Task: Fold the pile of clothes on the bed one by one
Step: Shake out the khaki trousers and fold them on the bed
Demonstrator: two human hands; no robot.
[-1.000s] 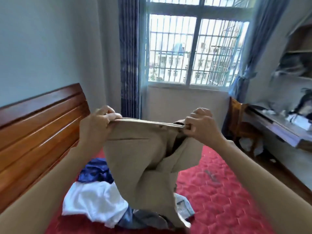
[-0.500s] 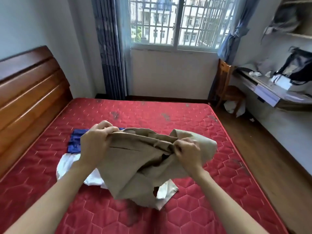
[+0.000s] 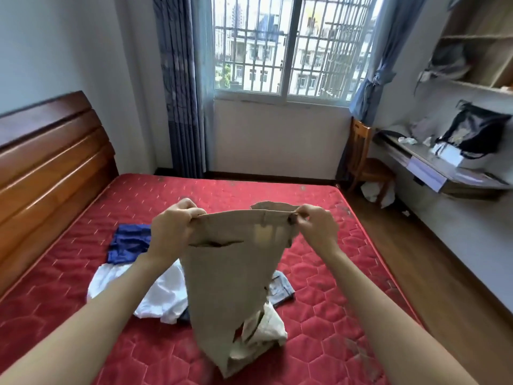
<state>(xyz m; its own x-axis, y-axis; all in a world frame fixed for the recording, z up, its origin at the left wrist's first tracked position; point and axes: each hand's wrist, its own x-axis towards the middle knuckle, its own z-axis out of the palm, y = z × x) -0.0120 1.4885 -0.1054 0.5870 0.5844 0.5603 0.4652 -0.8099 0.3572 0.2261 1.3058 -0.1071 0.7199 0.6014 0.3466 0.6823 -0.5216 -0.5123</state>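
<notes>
Trousers (image 3: 233, 273), bunched half a second ago, now hang straight over the bed (image 3: 319, 301): our left hand (image 3: 172, 232) and right hand (image 3: 316, 232) pinch the waistband corners, ready for folding.

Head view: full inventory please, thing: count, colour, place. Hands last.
khaki trousers: 1, beige, held up by the waistband over the bed
white garment: 1, white, on mattress under the trousers
blue garment: 1, royal blue, on mattress behind the white one
denim garment: 1, pale blue, partly hidden by the trousers
mattress: 1, red quilted
headboard: 1, brown wood, left
chair: 1, wooden, by desk
black bag: 1, on desk, right
left hand: grips waistband
right hand: pinches waistband
</notes>
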